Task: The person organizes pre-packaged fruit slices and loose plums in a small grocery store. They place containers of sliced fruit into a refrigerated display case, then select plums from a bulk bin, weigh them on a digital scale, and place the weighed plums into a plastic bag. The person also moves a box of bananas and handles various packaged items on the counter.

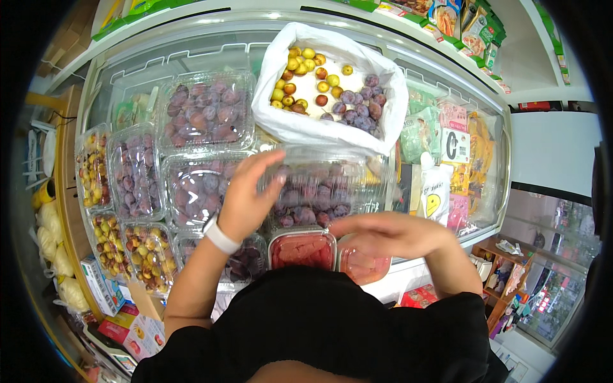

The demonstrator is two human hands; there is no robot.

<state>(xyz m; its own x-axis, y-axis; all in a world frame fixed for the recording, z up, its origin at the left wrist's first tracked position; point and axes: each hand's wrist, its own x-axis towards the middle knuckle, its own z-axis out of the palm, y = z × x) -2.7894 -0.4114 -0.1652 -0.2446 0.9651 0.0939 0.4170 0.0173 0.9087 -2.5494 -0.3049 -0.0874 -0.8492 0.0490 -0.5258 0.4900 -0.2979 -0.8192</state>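
Observation:
My left hand (pixel 251 194), with a white band on the wrist, is at the left side of a clear plastic clamshell box of purple plums (pixel 313 196), fingers apart. My right hand (pixel 392 234), slightly blurred, reaches over the box's front right corner with nothing visibly gripped. The box's lid is blurred, so whether it is closed I cannot tell. Just behind it stands a white-lined carton (pixel 330 134) with yellow-red jujubes (pixel 300 64) on its left and loose purple plums (pixel 361 107) on its right. Two trays of red fruit flesh (pixel 303 251) lie nearest my body, one under my right hand.
Filled clamshell boxes of plums (pixel 206 112) and jujubes (pixel 151 256) cover the glass-topped freezer's left side. Packaged frozen goods (pixel 455 143) show on the right, beside a white pouch (pixel 436 191). Shelves with packets (pixel 476 38) stand behind; bagged goods (pixel 55 234) are far left.

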